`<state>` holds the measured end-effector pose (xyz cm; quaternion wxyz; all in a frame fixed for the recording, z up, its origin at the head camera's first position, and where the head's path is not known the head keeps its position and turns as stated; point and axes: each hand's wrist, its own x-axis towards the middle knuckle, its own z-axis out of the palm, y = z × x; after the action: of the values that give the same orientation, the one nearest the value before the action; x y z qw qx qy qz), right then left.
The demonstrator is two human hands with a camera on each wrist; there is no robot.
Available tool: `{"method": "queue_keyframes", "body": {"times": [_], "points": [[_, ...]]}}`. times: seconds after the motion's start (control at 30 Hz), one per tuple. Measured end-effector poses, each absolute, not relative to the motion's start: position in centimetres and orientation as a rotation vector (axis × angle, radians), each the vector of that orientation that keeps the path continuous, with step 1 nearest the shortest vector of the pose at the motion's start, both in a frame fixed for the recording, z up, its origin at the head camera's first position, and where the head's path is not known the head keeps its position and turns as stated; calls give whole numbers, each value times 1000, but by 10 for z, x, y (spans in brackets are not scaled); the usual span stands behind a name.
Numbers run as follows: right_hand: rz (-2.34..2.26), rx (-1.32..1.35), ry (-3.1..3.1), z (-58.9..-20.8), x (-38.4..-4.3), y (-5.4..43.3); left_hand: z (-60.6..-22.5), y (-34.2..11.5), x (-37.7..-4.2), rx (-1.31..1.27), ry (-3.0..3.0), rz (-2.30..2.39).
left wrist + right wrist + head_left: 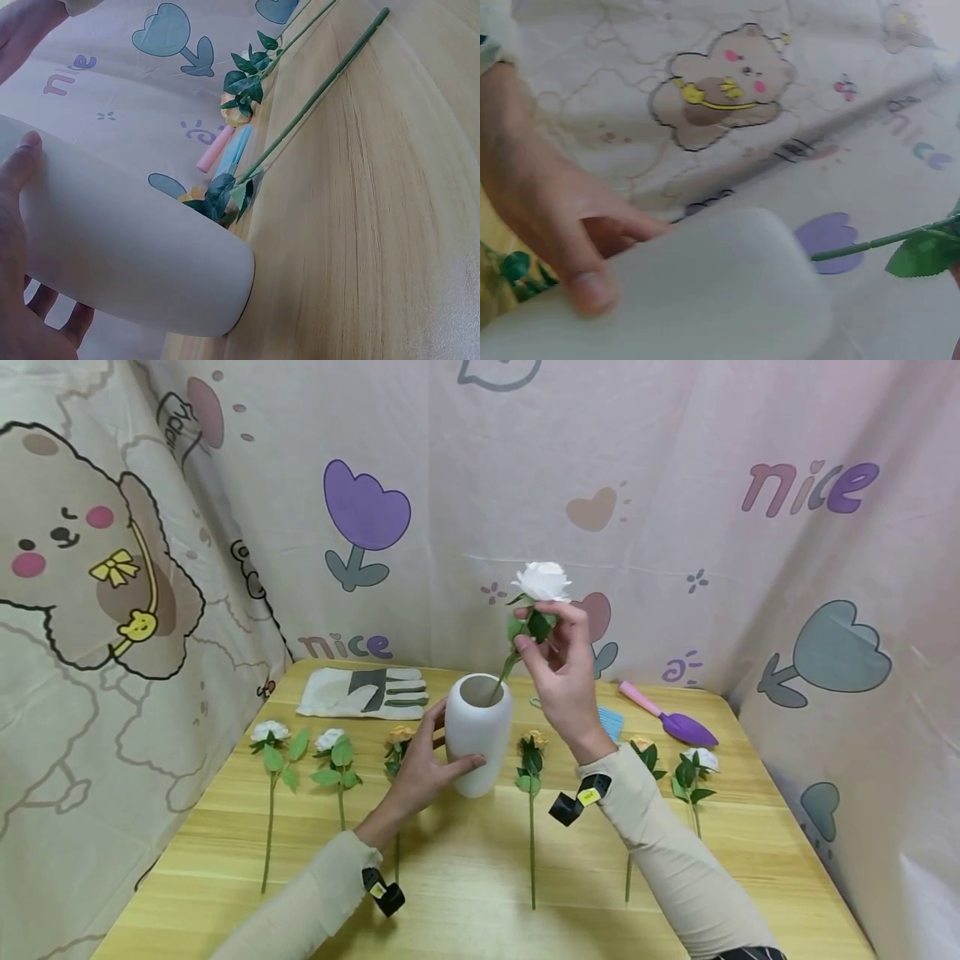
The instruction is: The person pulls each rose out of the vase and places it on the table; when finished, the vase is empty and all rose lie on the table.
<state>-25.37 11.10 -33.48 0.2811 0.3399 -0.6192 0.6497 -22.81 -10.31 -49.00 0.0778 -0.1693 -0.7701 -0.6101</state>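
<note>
A white vase (pixel 480 743) stands upright on the wooden table, its mouth facing up. My left hand (pixel 429 764) is wrapped round the vase's left side, thumb across the front; the left wrist view shows the fingers (pixel 78 324) behind it. Above and to the right, my right hand (pixel 564 672) pinches a white artificial rose (pixel 543 582) by its leafy stem just under the bloom. The stem (pixel 507 667) slants down to the left, its lower end inside the vase mouth. In the right wrist view the green stem (pixel 870 245) meets the vase's rim.
White roses (pixel 270 732) and yellow roses (pixel 534 740) lie in a row with stems toward me. Behind are a grey-white glove (pixel 363 693), a light blue item (pixel 611 723) and a purple trowel (pixel 687 729) with pink handle. A printed curtain (pixel 465 510) hangs along the table's back edge.
</note>
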Motion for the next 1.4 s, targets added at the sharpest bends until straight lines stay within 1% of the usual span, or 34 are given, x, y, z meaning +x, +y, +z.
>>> {"method": "queue_keyframes", "body": {"times": [0.4,0.6,0.73,0.93,1.1,1.23,1.4], "points": [[1896,579,-1292,-289,-258,167,-493,-103,-226,-475,-2316,-1850],[1905,470,-1221,-267,-253,211,-493,-103,-226,-470,-2314,-1862],[1904,389,-1212,-264,-247,249,-493,-103,-226,-465,-2319,-1854],[1908,330,-1216,-286,-244,322,-493,-103,-226,-460,-2320,-1854],[1975,219,-1321,-314,-231,377,-492,-104,-226,-460,-2311,-1846],[1999,103,-1574,-340,-213,418,-491,-103,-228,-475,-2313,-1846],[1765,-9,-2060,-379,-195,464,-490,-102,-228,-476,-2319,-1846]]}}
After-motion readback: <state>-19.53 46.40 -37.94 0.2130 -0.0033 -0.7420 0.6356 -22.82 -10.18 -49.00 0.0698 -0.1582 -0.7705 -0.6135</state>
